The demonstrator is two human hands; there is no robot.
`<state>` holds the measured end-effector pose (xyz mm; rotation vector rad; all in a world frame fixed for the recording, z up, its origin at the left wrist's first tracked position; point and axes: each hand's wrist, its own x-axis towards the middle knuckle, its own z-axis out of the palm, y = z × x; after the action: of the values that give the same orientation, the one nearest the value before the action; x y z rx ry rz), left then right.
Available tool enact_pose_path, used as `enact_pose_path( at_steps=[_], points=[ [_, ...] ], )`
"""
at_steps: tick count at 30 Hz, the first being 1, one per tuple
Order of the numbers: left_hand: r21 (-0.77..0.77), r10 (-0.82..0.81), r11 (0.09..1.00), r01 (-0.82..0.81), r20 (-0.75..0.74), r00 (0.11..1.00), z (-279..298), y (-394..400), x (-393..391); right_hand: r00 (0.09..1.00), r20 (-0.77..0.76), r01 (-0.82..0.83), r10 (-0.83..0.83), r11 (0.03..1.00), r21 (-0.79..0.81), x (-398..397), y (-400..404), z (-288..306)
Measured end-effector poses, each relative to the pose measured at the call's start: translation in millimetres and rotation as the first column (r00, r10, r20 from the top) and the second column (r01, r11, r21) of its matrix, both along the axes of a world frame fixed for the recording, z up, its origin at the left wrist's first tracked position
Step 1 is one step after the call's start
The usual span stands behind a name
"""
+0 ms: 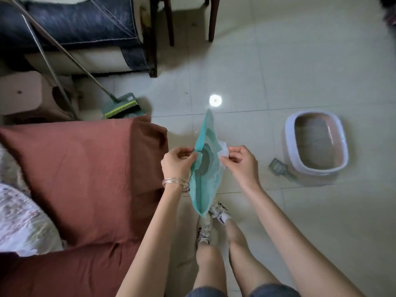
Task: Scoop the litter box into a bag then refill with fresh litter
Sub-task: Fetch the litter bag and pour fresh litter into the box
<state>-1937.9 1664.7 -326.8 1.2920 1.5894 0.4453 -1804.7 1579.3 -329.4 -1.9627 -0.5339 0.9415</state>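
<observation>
Pale glossy floor tiles (pixel 278 71) fill most of the view, and a round light reflection (pixel 215 100) is seen on them ahead of the hands; a teal plastic bag (pixel 204 168) is held up in the middle of the view, above the person's sneakers (pixel 218 211); its left edge is pinched by the left hand (pixel 179 161), fingers and thumb curled onto the plastic, and thin bangles (pixel 175 183) are worn on that wrist; the right edge, where the plastic looks white, is pinched by the right hand (pixel 241 162), and the two sides are drawn slightly apart so that the bag's mouth is partly opened; the lower end of the bag hangs down to a point just above the shoes; the litter box (pixel 316 143), oval with a white rim and a pinkish tray, is set on the tiles to the right of the hands, well apart from the bag, and greyish litter is seen inside it; a grey slotted litter scoop (pixel 278 169) is laid on the floor just beside the box's near left corner; a rust-red cushion (pixel 85 168) is seen to the left, close to the left forearm; a green dustpan (pixel 124 106) with a yellow comb edge is stood beyond the cushion, with long handles (pixel 53 52) leaning over it; a blue and cream sofa (pixel 75 28) and dark chair legs (pixel 212 18) are seen at the far side.
</observation>
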Motion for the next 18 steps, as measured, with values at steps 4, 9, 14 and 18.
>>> enact_pose_path(
  at_steps=[4, 9, 14, 18],
  points=[
    [0.059, -0.131, 0.99, 0.128, 0.061, 0.989, 41.6, -12.5, 20.5, 0.991, -0.024, 0.136, -0.135, 0.989, 0.055, 20.5, -34.2, 36.4],
    [0.07, -0.288, 0.957, 0.28, 0.145, 0.947, 78.5, -39.0, 57.8, 0.953, -0.037, 0.302, -0.299, 0.949, 0.095, 46.8, -82.4, 67.9],
    [0.036, -0.433, 0.9, 0.434, 0.19, 0.881, 92.2, -81.1, 105.2, 0.902, -0.058, 0.432, -0.428, 0.894, 0.121, 74.1, -136.0, 86.0],
    [0.04, -0.546, 0.835, 0.548, 0.172, 0.82, 96.0, -127.1, 152.5, 0.845, -0.053, 0.533, -0.532, 0.834, 0.142, 105.0, -189.6, 93.5]
  ],
)
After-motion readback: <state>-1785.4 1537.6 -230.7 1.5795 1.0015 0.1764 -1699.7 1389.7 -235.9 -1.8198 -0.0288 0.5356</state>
